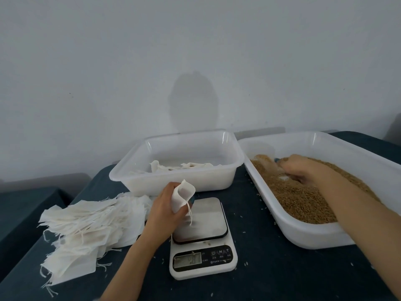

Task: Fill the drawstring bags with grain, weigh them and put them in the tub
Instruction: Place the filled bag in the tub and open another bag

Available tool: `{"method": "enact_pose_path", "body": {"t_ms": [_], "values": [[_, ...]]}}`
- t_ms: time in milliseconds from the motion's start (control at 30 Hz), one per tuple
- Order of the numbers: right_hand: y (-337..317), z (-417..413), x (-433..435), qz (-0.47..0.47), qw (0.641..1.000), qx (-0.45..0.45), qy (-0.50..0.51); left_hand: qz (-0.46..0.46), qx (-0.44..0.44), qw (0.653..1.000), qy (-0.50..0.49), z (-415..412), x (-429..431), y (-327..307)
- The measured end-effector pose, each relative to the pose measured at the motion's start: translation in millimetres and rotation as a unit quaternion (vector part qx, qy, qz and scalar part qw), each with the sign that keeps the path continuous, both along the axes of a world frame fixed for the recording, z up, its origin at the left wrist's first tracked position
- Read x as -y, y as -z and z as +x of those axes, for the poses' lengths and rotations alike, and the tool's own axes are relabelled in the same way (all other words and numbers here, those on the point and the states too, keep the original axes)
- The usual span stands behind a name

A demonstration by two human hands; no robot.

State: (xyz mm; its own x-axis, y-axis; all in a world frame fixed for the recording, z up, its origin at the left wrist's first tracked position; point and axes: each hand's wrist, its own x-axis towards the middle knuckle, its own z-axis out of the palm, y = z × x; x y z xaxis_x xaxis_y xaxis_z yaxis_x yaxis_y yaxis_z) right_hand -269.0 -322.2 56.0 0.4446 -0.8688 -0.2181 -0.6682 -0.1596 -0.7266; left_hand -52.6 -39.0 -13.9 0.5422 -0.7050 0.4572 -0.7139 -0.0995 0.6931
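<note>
My left hand (166,208) holds a small white drawstring bag (181,195) upright, its mouth open, just above the steel plate of a white kitchen scale (202,240). Its string dangles over the plate. My right hand (303,169) lies in the brown grain (303,198) inside a large white tub (321,233) on the right, fingers curled into the grain around something pale and blurred. A second white tub (173,181) stands behind the scale, with a few filled bags (180,167) on its bottom.
A spread heap of empty white bags (86,227) lies at the left on the dark blue table cover (271,268). Loose grains dot the cloth around the scale. A plain wall rises right behind the tubs.
</note>
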Motion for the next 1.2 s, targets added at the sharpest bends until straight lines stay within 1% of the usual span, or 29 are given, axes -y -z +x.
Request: {"method": "enact_pose_path", "body": {"t_ms": [67,133,167,267,333,433,567,733,933,1067,1200], "values": [[-1.1,-5.0,6.4,-0.049,0.998,-0.04,0.01,-0.015,-0.004,1.0,0.009,-2.3,-0.5,-2.1],[-4.2,-9.0,12.0,-0.128,0.988,-0.082,0.012,-0.033,-0.027,0.999,0.029,-5.0,-1.0,-4.6],[-6.4,-10.1,14.3,-0.16,0.983,-0.087,0.011,-0.041,-0.039,0.998,0.039,-6.0,-1.2,-5.3],[-15.1,-10.2,11.5,-0.213,0.976,-0.051,-0.021,-0.044,-0.075,0.994,0.059,-6.1,-1.1,-4.9],[-20.7,-9.6,1.1,-0.239,0.969,-0.015,-0.06,-0.043,-0.077,0.994,0.066,-4.5,-1.2,-3.8],[-26.8,-6.3,-19.3,-0.249,0.959,0.044,-0.13,-0.041,-0.071,0.994,0.068,-2.6,-1.1,-3.1],[-30.6,4.2,-40.6,-0.222,0.943,0.112,-0.222,-0.029,-0.067,0.995,0.061,-0.2,-1.8,-1.6],[-29.4,13.5,-55.4,-0.188,0.919,0.128,-0.321,-0.017,-0.045,0.998,0.05,1.4,-2.7,-1.2],[-23.8,19.2,-58.5,-0.273,0.894,0.093,-0.344,-0.001,-0.013,0.999,0.047,0.9,-2.9,-2.4],[-27.6,20.4,-58.3,-0.371,0.862,0.073,-0.339,-0.005,-0.01,0.998,0.054,-1.7,-3.2,-4.0],[-31.7,21.7,-58.4,-0.446,0.831,0.047,-0.329,-0.009,-0.022,0.998,0.054,-2.1,-4.0,-4.7]]}}
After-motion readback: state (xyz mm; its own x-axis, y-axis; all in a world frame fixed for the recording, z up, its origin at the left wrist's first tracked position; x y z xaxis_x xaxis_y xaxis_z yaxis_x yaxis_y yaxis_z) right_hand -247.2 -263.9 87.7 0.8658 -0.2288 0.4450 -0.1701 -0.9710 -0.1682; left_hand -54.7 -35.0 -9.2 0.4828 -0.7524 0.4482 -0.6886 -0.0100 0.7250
